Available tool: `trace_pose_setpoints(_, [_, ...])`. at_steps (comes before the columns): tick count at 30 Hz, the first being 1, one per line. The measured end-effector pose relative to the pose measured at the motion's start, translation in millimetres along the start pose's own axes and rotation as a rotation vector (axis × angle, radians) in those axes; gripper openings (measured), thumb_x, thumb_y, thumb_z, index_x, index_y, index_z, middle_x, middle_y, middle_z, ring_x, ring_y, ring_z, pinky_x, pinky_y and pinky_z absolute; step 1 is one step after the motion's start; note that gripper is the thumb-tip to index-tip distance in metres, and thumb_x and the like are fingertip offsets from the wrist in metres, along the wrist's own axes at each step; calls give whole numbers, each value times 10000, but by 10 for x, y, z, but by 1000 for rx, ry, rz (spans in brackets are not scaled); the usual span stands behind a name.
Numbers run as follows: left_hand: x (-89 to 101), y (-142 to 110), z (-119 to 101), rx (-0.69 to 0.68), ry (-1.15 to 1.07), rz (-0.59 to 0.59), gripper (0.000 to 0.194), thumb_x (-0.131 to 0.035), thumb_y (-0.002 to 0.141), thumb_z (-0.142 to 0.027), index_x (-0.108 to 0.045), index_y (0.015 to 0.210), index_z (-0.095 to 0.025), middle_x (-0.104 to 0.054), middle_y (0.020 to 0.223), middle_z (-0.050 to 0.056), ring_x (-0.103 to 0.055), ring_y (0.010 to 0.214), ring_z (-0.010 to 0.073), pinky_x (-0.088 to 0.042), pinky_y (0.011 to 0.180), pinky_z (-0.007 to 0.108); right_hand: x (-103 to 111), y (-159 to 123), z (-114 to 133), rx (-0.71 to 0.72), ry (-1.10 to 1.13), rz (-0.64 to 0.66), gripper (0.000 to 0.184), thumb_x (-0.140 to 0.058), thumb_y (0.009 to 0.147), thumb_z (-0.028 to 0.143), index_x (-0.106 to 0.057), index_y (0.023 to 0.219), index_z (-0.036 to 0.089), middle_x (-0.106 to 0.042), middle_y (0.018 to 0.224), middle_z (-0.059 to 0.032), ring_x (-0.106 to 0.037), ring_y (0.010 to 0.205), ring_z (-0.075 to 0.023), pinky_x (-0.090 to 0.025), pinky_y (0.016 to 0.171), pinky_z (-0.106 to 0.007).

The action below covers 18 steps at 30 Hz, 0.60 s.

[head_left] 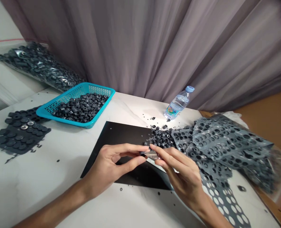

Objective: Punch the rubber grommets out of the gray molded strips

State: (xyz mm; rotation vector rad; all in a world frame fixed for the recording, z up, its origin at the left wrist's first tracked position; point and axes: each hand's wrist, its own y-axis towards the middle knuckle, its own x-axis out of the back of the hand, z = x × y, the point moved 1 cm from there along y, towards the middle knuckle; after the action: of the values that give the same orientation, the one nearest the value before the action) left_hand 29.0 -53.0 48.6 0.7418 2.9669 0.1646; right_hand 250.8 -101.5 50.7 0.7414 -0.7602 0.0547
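Note:
In front of me, above a black mat (99, 152), my left hand (107, 164) pinches a small black rubber piece (143, 154) between thumb and fingers. My right hand (182, 167) is closed on a small shiny metal tool (152, 154) that meets the rubber piece. Fingers cover much of both, so the tool's exact kind is hidden. Just beyond the fingertips lies a heap of loose black rubber pieces (162, 137), with tiny round bits scattered beside it.
A blue basket (89, 124) of black pieces stands at the back left, before a filled clear bag (40, 66). Black sheet with discs (23, 136) lies left. A water bottle (178, 103) leans in view behind the heap. Perforated grey sheets (226, 142) pile up right.

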Motion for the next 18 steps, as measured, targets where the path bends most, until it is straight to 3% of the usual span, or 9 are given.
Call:
trace_pose_setpoints(11, [-9, 5, 15, 10, -2, 8, 231, -768, 899, -274, -798, 1127, -254, -788, 1131, 16, -750, 1060, 214, -603, 1005, 296, 11, 23, 23, 9, -30, -15, 475, -593, 997, 101, -585, 1451, 242, -670, 915, -50, -616, 758, -163, -492, 673, -297])
trace_pose_setpoints(18, [-12, 1, 16, 23, -12, 12, 228, -777, 892, -266, -801, 1119, -275, -792, 1119, -3, -767, 1004, 193, -609, 977, 258, 7, 9, 19, 8, -11, -51, 478, -606, 980, 71, -606, 1428, 240, -682, 929, -48, -619, 770, -161, -492, 680, -292])
